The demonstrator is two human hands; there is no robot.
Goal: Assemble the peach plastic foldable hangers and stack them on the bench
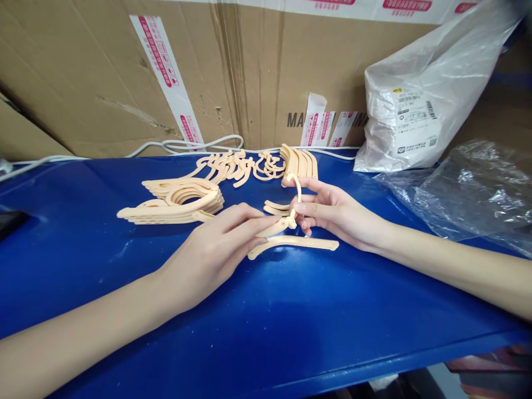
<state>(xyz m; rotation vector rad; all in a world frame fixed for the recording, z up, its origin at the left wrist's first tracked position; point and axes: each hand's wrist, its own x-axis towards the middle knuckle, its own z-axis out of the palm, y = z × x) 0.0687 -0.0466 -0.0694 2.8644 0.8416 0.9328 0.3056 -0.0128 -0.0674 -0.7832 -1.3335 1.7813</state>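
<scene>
My left hand (pixel 220 241) is closed on a cream plastic hanger arm (pixel 277 226), pinching it near its end. Between the thumb and fingers of my right hand (pixel 338 213) is a cream hanger hook (pixel 298 191), its base meeting the tip of that arm. Whether the two are locked together I cannot tell. Just in front lies a loose hanger arm (pixel 299 241) on the blue table. Two more curved arms (pixel 275 208) rest behind my fingers, partly hidden. Left of them is a stack of folded hangers (pixel 166 212), near my left hand.
Behind the hands lie a pile of loose hooks (pixel 239 166) and a row of hanger arms (pixel 305 162). A white cable (pixel 199 145) runs along a large cardboard box (pixel 253 72). At right are a white plastic bag (pixel 411 105) and clear plastic wrap (pixel 477 188).
</scene>
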